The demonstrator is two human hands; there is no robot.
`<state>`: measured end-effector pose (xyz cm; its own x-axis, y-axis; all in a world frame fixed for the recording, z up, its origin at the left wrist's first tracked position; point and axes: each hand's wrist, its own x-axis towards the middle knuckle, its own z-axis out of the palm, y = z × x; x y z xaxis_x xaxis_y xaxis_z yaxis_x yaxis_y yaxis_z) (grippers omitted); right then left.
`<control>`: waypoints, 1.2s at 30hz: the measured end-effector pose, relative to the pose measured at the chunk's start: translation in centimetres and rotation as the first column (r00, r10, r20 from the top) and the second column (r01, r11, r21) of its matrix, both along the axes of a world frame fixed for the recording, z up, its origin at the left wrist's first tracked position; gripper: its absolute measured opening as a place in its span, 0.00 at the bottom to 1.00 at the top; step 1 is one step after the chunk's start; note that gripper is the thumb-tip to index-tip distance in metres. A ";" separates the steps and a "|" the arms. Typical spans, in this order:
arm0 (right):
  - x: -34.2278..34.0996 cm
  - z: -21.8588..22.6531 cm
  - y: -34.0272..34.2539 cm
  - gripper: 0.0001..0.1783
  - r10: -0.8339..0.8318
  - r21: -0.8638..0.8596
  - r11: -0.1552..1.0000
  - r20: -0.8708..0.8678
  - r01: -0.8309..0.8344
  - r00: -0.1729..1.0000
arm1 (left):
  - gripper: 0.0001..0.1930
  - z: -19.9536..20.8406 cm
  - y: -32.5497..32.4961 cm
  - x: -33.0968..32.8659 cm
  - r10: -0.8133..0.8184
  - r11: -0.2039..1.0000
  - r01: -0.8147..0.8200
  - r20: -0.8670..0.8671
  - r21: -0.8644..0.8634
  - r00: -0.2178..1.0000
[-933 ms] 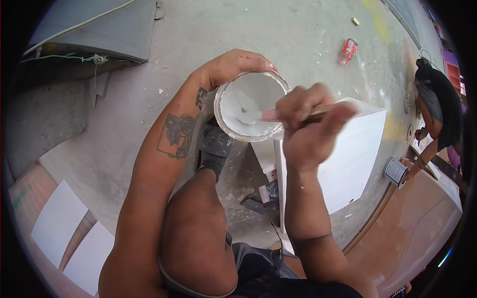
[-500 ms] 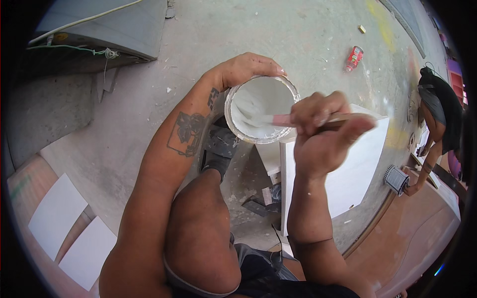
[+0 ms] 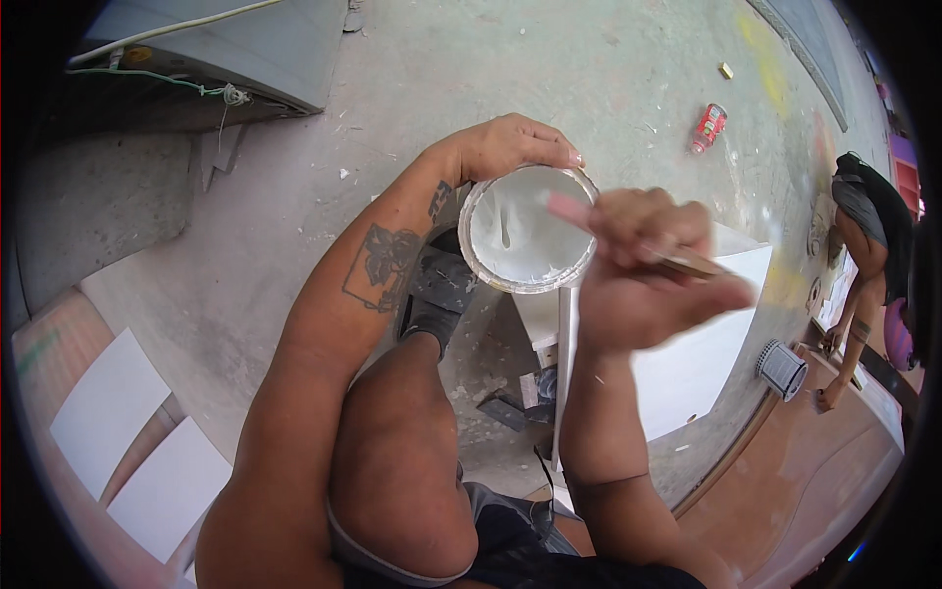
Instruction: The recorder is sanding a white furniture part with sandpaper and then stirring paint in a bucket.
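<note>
A round white bucket (image 3: 469, 257) stands tilted toward me, with wet white paint (image 3: 515, 231) inside and dried drips on its rim. My left hand (image 3: 515, 145) is closed on its far rim, fingers over the edge. In a closed grip, my right hand (image 3: 648, 250) holds what looks like a paintbrush (image 3: 569, 209) over the bucket's right side. Its pink part points into the opening, and its wooden handle sticks out past my palm. The brush's tip blends with the white paint, and motion blurs it.
A white board (image 3: 721, 304) lies right of the bucket. A red bottle (image 3: 708, 128) lies on the stained concrete floor. At the right, a person (image 3: 873, 226) bends beside a small pail (image 3: 782, 369). White sheets (image 3: 110, 412) lie at left, below a grey cabinet (image 3: 235, 44).
My right hand has drawn the paintbrush back and up from the paint. The bucket appears slightly lower and further right. The other person's hand has moved off the small pail.
</note>
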<state>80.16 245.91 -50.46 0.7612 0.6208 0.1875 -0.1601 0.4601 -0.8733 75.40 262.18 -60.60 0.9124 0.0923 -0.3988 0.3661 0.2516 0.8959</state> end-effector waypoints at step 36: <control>-0.5 0.1 -1.1 0.38 0.158 -0.022 0.987 0.210 -0.157 0.965 | 0.22 -0.5 0.2 -0.3 0.014 0.998 -0.013 0.025 -0.065 1.000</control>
